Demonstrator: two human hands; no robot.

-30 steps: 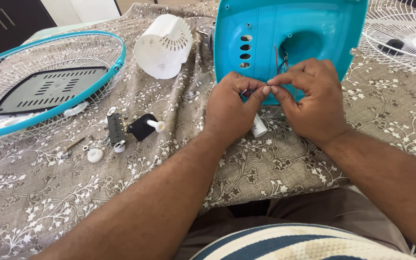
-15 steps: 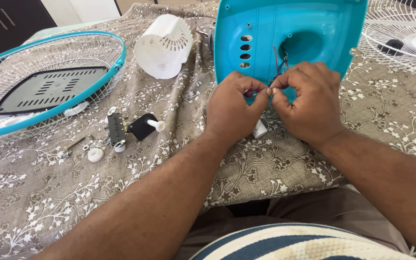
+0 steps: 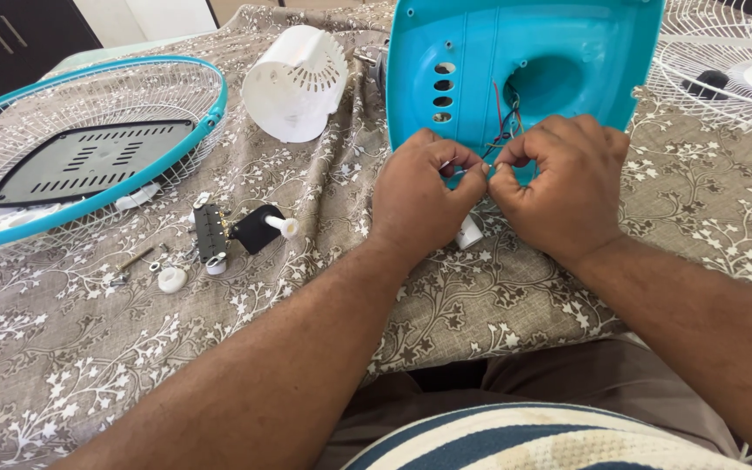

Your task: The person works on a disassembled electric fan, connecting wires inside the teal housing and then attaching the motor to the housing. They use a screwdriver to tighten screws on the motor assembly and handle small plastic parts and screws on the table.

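Note:
A turquoise plastic fan base (image 3: 524, 61) stands tilted on its edge at the far middle of the table, its hollow underside facing me. Thin red and dark wires (image 3: 505, 122) come out of its round opening. My left hand (image 3: 424, 196) and my right hand (image 3: 563, 178) are held together just in front of the base, fingertips pinching the ends of these wires between them. A small white part (image 3: 469, 233) lies on the cloth under my hands, mostly hidden.
A white motor cover (image 3: 296, 83) lies left of the base. Further left sits a teal-rimmed fan grille (image 3: 158, 178) with a black vented plate (image 3: 89, 161) in it. A black switch block (image 3: 258, 229), a small strip and screws (image 3: 171, 277) lie nearby. Another white grille (image 3: 724, 52) is at the right.
Both hands have risen slightly toward the base's opening, and the fingertips have shifted on the wires. The base and loose parts have stayed put.

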